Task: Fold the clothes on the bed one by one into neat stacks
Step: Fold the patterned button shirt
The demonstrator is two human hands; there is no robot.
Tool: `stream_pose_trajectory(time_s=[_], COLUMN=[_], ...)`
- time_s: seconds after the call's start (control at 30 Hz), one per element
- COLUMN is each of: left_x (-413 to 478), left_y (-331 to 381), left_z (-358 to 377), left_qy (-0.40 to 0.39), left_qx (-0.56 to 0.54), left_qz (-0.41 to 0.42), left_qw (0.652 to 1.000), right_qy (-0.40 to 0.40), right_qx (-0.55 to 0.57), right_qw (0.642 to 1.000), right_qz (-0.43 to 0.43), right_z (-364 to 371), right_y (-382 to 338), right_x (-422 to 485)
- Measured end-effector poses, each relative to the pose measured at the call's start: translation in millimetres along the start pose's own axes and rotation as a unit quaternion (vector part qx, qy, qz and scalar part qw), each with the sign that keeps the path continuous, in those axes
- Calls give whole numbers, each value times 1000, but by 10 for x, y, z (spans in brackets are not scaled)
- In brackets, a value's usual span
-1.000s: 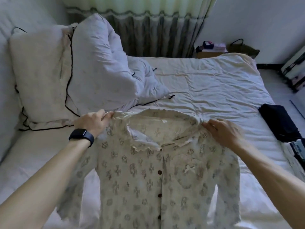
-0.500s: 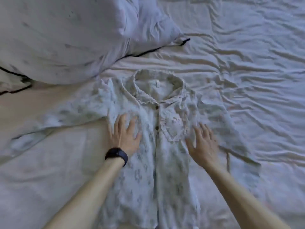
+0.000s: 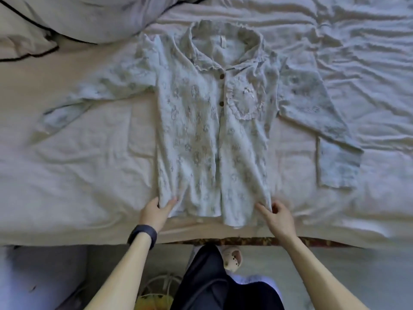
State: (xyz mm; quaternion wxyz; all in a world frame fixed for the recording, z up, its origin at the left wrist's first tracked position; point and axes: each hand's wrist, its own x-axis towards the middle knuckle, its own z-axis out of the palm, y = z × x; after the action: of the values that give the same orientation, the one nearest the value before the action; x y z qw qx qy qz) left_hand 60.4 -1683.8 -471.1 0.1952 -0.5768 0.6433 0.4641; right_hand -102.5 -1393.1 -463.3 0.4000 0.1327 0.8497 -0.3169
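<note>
**Pull the hem flat before the first fold**

The shirt [image 3: 201,135] lies face up in the middle of the bed [image 3: 78,175], with the collar [image 3: 223,41] at 12 o'clock and the hem [image 3: 212,209] at 6 o'clock, near the bed's edge. The left hand [image 3: 156,211] pinches the hem corner at 7 o'clock between thumb and fingers. The right hand [image 3: 277,215] pinches the corner at 5 o'clock in the same way.

I think the step here is to smooth the body of the shirt. To do it well, both hands should pull toward 6 o'clock evenly and gently, so that the button line stays straight and the collar does not slide. The cloth looks thin and soft, so a hard pull on one side would probably twist it. One sleeve [image 3: 93,95] stretches toward 9 o'clock. The bent sleeve [image 3: 324,121] goes to 3 o'clock and turns down toward 4 o'clock; it is better to straighten it before folding inward.

For containers: the chest pocket [image 3: 245,104] lies flat and seems to hold nothing. On the floor at 6 o'clock there is a basket [image 3: 161,285] with something yellow in it; what it is, I cannot tell.
</note>
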Motion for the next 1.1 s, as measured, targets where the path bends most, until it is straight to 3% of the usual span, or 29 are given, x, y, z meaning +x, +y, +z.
stream_pose_trajectory(time_s=[0.13, 0.23, 0.4, 0.57, 0.77, 0.87, 0.97, 1.03, 1.1], left_x=[-29, -314, -623, -564, -570, -686, -681, -663, -506], left_y=[-287, -481, -1017, -1382, -1258, -1215, -1073, -909, -829], left_z=[-248, -334, -313, -167, 185, 492, 848, 1041, 1169], left_qy=[82, 113, 180, 154, 196, 256, 187, 123, 90], left_qx=[-85, -120, -41, 59, 155, 256, 370, 451, 494], left_qz=[26, 43, 35, -6, -30, 144, 362, 428, 420], left_qw=[993, 985, 982, 986, 968, 921, 835, 774, 757], right_qy=[91, 96, 191, 108, 218, 257, 134, 95, 105], right_qx=[110, 185, 144, 4, -58, -151, -226, -293, -354], right_qw=[990, 977, 971, 994, 973, 949, 899, 843, 816], right_qz=[-15, -40, -12, 34, 52, -100, -349, -442, -446], right_z=[-187, -316, -301, -63, 184, 392, 729, 965, 1132], right_y=[235, 469, 1043, 1441, 1476, 1354, 1167, 1053, 952], right_x=[-106, -295, -453, -392, -421, -569, -677, -620, -435])
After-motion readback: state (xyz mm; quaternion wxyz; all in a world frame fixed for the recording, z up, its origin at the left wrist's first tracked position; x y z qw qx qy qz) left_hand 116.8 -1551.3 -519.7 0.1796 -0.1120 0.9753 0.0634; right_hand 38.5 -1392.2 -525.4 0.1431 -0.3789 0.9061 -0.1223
